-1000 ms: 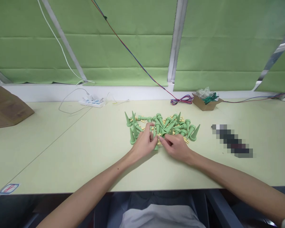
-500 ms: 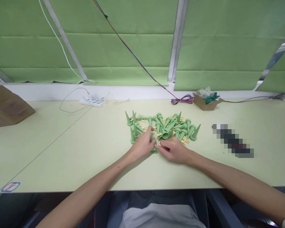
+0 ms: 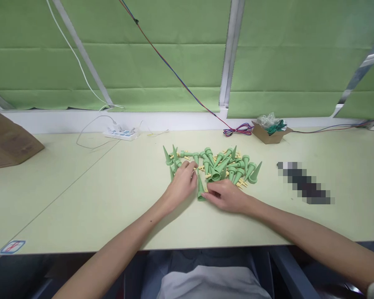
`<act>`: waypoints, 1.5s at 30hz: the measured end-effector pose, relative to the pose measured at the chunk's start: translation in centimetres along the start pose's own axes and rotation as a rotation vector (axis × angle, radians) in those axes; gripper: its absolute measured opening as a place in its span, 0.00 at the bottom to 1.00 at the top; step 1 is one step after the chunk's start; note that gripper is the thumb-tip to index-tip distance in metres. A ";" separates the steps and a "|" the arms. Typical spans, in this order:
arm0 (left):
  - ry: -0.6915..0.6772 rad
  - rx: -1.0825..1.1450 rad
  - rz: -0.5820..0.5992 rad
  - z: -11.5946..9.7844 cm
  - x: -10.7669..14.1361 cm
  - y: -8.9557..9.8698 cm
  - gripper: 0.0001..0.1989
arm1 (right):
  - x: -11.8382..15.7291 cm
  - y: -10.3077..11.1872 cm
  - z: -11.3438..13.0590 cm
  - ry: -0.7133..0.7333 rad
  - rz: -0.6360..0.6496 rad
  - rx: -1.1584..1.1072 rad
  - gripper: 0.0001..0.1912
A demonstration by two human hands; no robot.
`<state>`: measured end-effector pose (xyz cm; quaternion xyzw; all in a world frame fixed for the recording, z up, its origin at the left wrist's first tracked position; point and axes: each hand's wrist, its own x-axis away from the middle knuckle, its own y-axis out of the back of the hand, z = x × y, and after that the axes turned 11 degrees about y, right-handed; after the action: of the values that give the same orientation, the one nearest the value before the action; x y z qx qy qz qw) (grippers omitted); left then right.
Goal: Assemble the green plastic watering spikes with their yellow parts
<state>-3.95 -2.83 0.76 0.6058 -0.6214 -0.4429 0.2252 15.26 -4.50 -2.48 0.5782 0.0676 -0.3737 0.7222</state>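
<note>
My left hand (image 3: 181, 179) is at the near left of a pile of green plastic cone spikes (image 3: 225, 161). Its fingers are bent, thumb and index finger apart, with the fingertips beside a small yellow forked piece (image 3: 200, 168). A single green cone spike (image 3: 200, 192) lies between my two hands, its wide hollow end toward me. My right hand (image 3: 227, 196) rests on the table just right of that cone, pinching a small yellow forked piece (image 3: 206, 189), mostly hidden by the fingers. More yellow pieces (image 3: 242, 183) lie among the cones.
A small open carton (image 3: 268, 136) with clear plastic and green material stands behind the pile, beside coiled wire (image 3: 237, 130). A power strip (image 3: 121, 133) lies at the back left, a cardboard box (image 3: 12, 141) at far left. A blurred dark object (image 3: 305, 182) lies at right.
My left hand has let go of the cone spike between my hands and moved left and slightly away from it. My right hand has barely moved; the view has shifted a little.
</note>
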 end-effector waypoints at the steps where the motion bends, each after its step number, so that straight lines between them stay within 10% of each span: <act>1: 0.013 -0.038 0.029 0.1 0.1 0.0 0.11 | 0.0 0.0 0.0 -0.002 0.007 -0.003 0.18; 31: 0.056 -0.202 0.183 1.0 0.8 -1.0 0.07 | -0.2 0.4 0.4 -0.010 0.029 -0.047 0.10; 45: 0.042 -0.165 0.051 -0.1 0.6 -0.5 0.07 | -0.1 0.0 0.2 -0.094 -0.230 -0.049 0.04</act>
<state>-3.68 -3.37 0.23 0.5783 -0.5932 -0.4739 0.2986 15.20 -4.61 -2.37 0.5304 0.1086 -0.4790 0.6909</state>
